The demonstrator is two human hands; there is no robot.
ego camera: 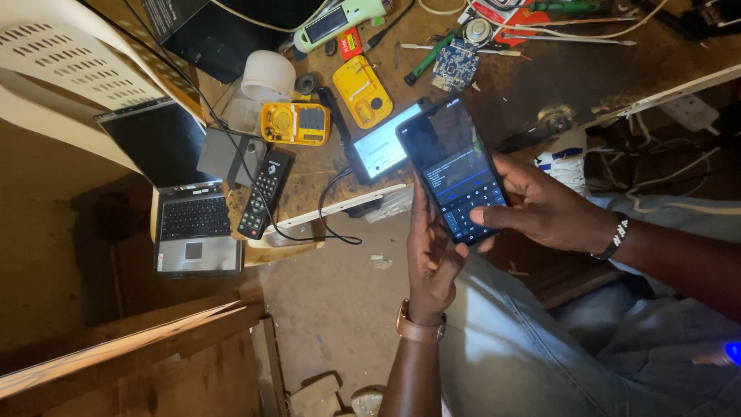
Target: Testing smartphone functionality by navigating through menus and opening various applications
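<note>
At the left of the frame a small laptop (pixel 197 225) sits open at the counter's (pixel 571 73) lower edge, with a black remote (pixel 264 193) just beside it and a dark cable looping off the edge near it. A snagged cable could, I judge, drag the remote or laptop down to the floor.

Right of these, in the upper middle, lie a yellow multimeter (pixel 296 123), a yellow opened casing (pixel 363 91) and a second lit phone (pixel 384 144) lying near the counter edge; a knock from an elbow could tip that phone off.

In the middle of the frame the left hand (pixel 431 259) wraps the lower edge of a dark smartphone (pixel 455 166) from beneath, its grip closed on the phone, which is held tilted in the air above the lap and the floor, not resting on anything. The hold looks light, so the phone could slip and fall.

To the right, the right hand (pixel 552 208) also steadies the phone's side, thumb stretched onto the lit on-screen keyboard; its grip is closed on the phone too. A hard thumb press could lever the phone out of both hands, or strike a wrong key.
</note>
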